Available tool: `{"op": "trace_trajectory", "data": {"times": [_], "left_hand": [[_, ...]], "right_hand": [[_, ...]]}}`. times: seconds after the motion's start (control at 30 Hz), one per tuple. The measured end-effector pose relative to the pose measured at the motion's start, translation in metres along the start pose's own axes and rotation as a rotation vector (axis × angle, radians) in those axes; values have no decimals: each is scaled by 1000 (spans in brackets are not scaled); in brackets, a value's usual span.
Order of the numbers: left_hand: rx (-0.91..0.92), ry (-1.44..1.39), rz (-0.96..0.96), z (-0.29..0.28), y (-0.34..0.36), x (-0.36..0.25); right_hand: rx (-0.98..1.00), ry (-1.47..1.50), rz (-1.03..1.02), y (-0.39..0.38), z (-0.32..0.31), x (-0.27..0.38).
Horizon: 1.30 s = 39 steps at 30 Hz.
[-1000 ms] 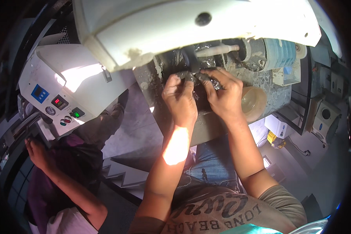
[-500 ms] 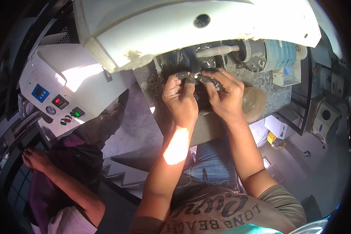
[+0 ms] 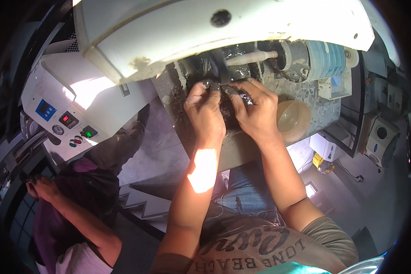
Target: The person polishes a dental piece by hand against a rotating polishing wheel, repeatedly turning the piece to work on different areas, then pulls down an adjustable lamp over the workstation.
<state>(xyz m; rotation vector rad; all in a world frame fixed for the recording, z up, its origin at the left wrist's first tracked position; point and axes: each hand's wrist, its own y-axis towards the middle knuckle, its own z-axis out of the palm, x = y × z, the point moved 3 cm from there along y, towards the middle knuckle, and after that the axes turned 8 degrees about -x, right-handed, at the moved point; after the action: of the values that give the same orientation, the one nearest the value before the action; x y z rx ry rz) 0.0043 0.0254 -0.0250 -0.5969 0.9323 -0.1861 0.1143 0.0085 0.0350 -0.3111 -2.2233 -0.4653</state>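
Note:
My left hand [image 3: 205, 109] and my right hand [image 3: 255, 107] meet beneath a dark round-edged machine part [image 3: 219, 66], fingertips blackened and pinched around a small object [image 3: 221, 86] too small to make out. Both sets of fingers are closed. Above them hangs a white, splattered machine housing [image 3: 178, 34]. A pale rod [image 3: 251, 57] lies crosswise behind my fingers, and glossy dark lining shows in the dirty work tray [image 3: 178, 100]. A translucent bowl [image 3: 294, 118] stands just right of my right hand.
A white control cabinet [image 3: 91, 109] with displays and buttons stands at left. Below it a co-worker [image 3: 77, 201] in dark clothing works with bare hands [image 3: 43, 187]. At right are a blue translucent container [image 3: 326, 61], a dark frame [image 3: 354, 137], white equipment [image 3: 381, 141] and a yellow object [image 3: 319, 162].
My hands have shifted slightly left and up, still pinched together, and the housing sits a little further left in view. The co-worker's hand has moved down and looks more curled.

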Motion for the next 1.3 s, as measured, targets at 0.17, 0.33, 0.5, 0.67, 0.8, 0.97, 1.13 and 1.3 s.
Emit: {"op": "trace_trajectory", "data": {"times": [0.17, 0.33, 0.5, 0.67, 0.8, 0.97, 1.13, 1.3], "left_hand": [[63, 79, 18, -5, 8, -4], [110, 105, 52, 0, 11, -9], [126, 234, 175, 2, 5, -17], [114, 289, 110, 2, 10, -16], [102, 314, 135, -1, 8, -15], [83, 281, 145, -1, 8, -12], [32, 196, 150, -6, -1, 0], [123, -103, 115, -4, -6, 9]], "right_hand": [[-1, 7, 1, -3, 5, 2], [-17, 7, -3, -5, 7, 0], [-45, 28, -49, -8, 5, 1], [-50, 29, 49, -8, 10, -4], [-53, 18, 31, -8, 9, 0], [-36, -8, 8, -7, 10, -2], [-47, 17, -22, -6, 3, 1], [-76, 39, -69, -6, -2, 0]]}}
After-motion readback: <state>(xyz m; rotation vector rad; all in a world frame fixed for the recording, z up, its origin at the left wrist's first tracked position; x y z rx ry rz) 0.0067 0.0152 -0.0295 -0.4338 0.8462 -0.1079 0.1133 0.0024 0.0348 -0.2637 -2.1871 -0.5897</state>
